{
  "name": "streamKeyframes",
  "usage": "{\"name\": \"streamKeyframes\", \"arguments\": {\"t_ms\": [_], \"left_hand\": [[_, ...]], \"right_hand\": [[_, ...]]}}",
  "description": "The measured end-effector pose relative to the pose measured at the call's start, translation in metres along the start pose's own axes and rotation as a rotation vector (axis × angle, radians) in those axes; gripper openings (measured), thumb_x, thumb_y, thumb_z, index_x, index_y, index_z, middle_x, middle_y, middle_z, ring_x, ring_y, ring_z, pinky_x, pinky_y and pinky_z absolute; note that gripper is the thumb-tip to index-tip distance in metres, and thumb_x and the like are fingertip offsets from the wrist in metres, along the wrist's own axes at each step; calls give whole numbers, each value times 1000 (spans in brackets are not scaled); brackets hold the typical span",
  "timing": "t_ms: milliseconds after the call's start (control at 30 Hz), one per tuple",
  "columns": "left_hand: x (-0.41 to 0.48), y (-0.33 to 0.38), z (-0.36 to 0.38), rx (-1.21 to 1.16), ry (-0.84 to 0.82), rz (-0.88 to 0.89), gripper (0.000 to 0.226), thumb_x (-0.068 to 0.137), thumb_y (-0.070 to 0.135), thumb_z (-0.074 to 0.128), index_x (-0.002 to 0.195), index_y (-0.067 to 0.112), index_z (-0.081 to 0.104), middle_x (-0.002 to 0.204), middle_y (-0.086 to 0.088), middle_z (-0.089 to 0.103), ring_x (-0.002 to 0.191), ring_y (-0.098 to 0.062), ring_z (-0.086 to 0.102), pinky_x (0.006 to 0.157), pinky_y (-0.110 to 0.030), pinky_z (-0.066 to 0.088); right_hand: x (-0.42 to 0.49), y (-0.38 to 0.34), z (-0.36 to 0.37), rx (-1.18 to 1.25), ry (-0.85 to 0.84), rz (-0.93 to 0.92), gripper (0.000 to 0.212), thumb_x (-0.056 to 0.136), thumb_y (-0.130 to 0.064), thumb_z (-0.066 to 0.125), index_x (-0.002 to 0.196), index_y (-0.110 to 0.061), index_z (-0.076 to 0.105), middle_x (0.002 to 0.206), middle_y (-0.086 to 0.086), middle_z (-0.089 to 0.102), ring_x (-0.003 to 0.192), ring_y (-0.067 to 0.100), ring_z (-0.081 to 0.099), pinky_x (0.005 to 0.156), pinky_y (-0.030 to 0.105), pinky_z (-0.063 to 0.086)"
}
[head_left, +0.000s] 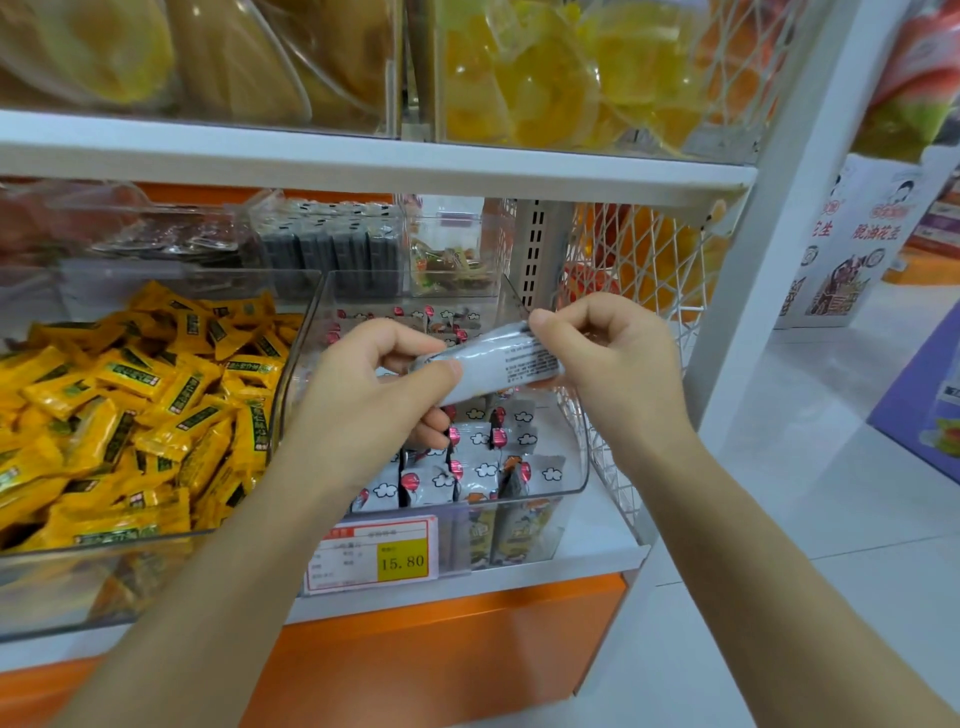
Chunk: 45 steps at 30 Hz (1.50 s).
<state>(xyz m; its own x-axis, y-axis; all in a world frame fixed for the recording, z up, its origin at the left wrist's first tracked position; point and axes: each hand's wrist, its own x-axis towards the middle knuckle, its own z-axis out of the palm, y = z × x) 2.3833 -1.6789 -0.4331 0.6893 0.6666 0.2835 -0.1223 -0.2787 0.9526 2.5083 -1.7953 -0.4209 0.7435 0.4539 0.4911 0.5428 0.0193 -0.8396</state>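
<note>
One grey-white packet (498, 358) is held in the air above the clear bin (574, 480), which stands at the right end of the shelf (467, 587), up against its front edge. The left hand (363, 395) pinches the packet's lower left end between thumb and curled fingers. The right hand (613, 358) pinches the upper right end the same way, so both hands are clamped on it. The packet is stretched between them with its printed back up. That grip looks meant for turning or straightening it so it can go into the bin the same way as the others.

The packets in the bin (483, 470) stand upright in tight rows with their cloud-and-balloon faces toward the front edge, probably so shoppers can read them. About a dozen show, and the arms hide more, so an exact count is not possible.

In the next bin toward the shelf's left end, yellow packets (130, 405) lie in a loose heap, too many to count. One price tag (374, 553) reading 15.80 hangs on the front edge below the clear bin. One white mesh panel (649, 270) closes the shelf's right edge.
</note>
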Motion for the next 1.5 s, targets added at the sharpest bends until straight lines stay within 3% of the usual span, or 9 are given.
{"name": "streamKeyframes", "arguments": {"t_ms": [267,433,600,967,1033,1133,1233,1367,1500], "left_hand": [[1,0,-2,31,85,-15,21,88,21,58,78,3,60,59,11,65,42,-11,57,38,-21,47],[3,-2,0,-32,147,-71,21,89,21,57,76,6,60,54,2,60,39,-11,53,34,-20,43],[7,-5,1,-119,188,-131,23,91,31,55,80,13,65,54,2,58,39,-8,49,35,-17,40],[15,-8,14,83,-52,65,15,89,29,57,103,29,63,51,14,57,43,2,49,41,-11,38],[20,-8,17,155,-40,87,37,89,33,56,124,22,56,70,16,64,52,3,54,47,-13,42],[24,-13,20,492,-16,165,56,88,39,56,139,20,39,117,3,55,101,-11,56,83,-25,42],[21,-21,21,932,-174,262,44,91,45,43,127,20,44,117,0,50,120,-22,41,94,-35,33],[24,-32,22,1177,-374,118,58,94,53,25,144,24,24,154,6,19,143,-12,7,113,-47,1],[25,-32,20,1166,-381,100,50,95,50,26,134,22,38,147,4,33,139,-14,19,114,-48,3]], "right_hand": [[-6,-2,4,63,-41,-19,21,85,-14,66,66,-5,62,70,6,66,65,22,66,58,42,58],[-6,-4,3,182,-107,-11,11,86,-12,64,78,-14,70,77,4,71,69,13,68,58,26,57],[-4,-3,-3,270,-269,-37,37,82,0,65,107,-28,63,99,11,69,81,14,65,66,25,56],[7,4,-11,212,-153,-109,33,80,0,68,104,-22,64,98,3,67,89,16,64,78,29,56],[11,7,-13,192,-97,-106,31,79,-2,70,98,-25,64,98,4,68,90,19,65,79,34,55],[18,11,-16,109,-7,-73,26,78,-9,72,98,-24,63,97,4,68,89,21,65,80,41,55],[24,15,-18,-110,-25,-110,23,78,-14,73,99,-20,63,87,-7,63,79,10,61,75,28,52],[29,16,-19,-407,-135,-209,26,78,-19,73,102,-19,63,87,-14,57,79,7,55,69,11,42],[38,17,-14,-698,-281,-308,40,78,-26,73,115,-13,64,108,1,59,102,15,51,80,17,31]]}}
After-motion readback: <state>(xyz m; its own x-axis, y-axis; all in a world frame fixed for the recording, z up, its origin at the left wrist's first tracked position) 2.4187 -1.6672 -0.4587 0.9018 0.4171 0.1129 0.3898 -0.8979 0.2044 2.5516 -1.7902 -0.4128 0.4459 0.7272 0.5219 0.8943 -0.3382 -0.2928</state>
